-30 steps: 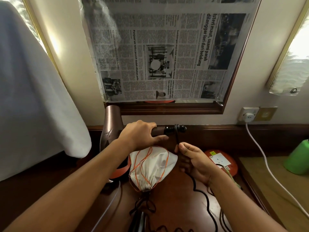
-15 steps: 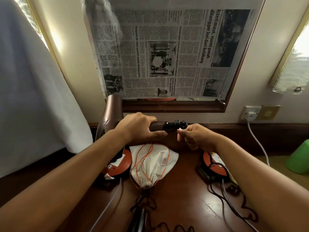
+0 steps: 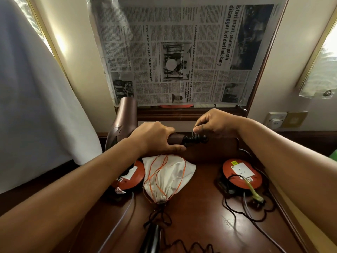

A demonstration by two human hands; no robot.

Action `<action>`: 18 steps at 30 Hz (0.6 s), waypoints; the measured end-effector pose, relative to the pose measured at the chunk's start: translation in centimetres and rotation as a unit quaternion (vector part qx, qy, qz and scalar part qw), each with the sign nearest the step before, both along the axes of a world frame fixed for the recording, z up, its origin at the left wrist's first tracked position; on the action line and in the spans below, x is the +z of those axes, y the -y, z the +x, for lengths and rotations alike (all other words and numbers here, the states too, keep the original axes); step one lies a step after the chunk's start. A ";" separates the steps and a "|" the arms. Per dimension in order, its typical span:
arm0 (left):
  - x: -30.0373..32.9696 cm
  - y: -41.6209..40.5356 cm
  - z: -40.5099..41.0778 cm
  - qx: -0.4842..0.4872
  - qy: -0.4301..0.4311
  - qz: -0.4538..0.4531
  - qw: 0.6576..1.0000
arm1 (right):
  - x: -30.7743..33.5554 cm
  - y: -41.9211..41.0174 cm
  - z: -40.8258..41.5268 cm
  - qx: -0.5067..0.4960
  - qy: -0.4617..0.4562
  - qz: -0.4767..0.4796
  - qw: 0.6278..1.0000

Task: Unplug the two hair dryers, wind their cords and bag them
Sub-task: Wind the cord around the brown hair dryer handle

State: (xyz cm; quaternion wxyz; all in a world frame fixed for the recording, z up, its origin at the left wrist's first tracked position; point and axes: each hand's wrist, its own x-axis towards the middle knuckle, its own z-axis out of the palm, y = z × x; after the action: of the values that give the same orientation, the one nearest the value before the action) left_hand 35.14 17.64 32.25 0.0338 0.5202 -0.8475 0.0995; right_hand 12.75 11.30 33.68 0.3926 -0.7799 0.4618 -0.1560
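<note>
A bronze hair dryer (image 3: 122,123) is held above the wooden table, barrel to the left, handle pointing right. My left hand (image 3: 153,138) grips the handle. My right hand (image 3: 215,124) pinches the black cord (image 3: 196,138) at the strain relief on the handle's end, where a turn of cord is wound. The cord drops behind my right arm and trails over the table (image 3: 235,207). A white drawstring bag (image 3: 167,177) with orange strings lies below the dryer. A second, black hair dryer (image 3: 152,238) shows partly at the bottom edge.
Two orange extension reels sit on the wooden table (image 3: 197,223), one left (image 3: 130,177) and one right (image 3: 240,172). A white plug (image 3: 275,122) sits in the wall socket at right. A newspaper-covered mirror (image 3: 182,52) hangs ahead; a white cloth (image 3: 36,99) drapes at left.
My right hand rose from below the handle end to above it, carrying the black cord around the strain relief. My left hand kept its grip on the handle.
</note>
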 end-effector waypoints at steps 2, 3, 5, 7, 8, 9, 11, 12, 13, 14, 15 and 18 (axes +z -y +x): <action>0.1 0.0 -0.4 0.007 0.020 0.002 1.000 | 0.4 0.0 0.2 0.019 -0.036 -0.043 0.998; 0.0 0.1 -0.5 0.011 0.021 0.009 1.000 | 0.7 -0.3 0.4 0.027 -0.050 -0.065 0.996; -0.1 0.2 -0.7 0.022 0.017 0.024 0.999 | 1.3 -0.8 0.9 0.033 -0.069 -0.110 0.991; -0.4 0.3 -0.8 0.035 0.014 0.026 0.999 | 1.7 -1.5 1.3 0.034 -0.086 -0.152 0.984; -0.6 0.4 -0.8 0.041 0.014 0.023 0.999 | 1.8 -1.9 1.5 0.032 -0.093 -0.168 0.981; -0.9 0.5 -0.8 0.047 0.013 0.023 0.999 | 1.7 -2.2 1.6 0.027 -0.100 -0.183 0.978; -1.2 0.8 -0.8 0.060 0.002 0.031 0.998 | 1.5 -2.8 1.8 0.012 -0.112 -0.216 0.970; -1.3 0.9 -0.9 0.067 -0.005 0.035 0.997 | 1.2 -3.1 1.8 0.006 -0.118 -0.235 0.965; -1.4 1.0 -0.9 0.074 -0.010 0.037 0.997 | 1.0 -3.4 1.9 0.002 -0.125 -0.255 0.959; -1.4 1.1 -0.9 0.083 -0.015 0.038 0.996 | 0.8 -3.8 1.9 0.000 -0.133 -0.273 0.953; -1.3 1.2 -0.9 0.091 -0.023 0.041 0.995 | 0.4 -4.1 1.9 -0.004 -0.138 -0.285 0.949; -1.3 1.6 -0.8 0.113 -0.053 0.051 0.991 | -0.6 -5.7 2.1 -0.040 -0.108 -0.269 0.956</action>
State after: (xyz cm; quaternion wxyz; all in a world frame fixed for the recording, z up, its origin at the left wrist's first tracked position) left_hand 34.33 16.01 30.91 0.0405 0.6179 -0.7846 0.0320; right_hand 14.82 17.00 33.06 0.1090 -0.8499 0.4731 -0.2048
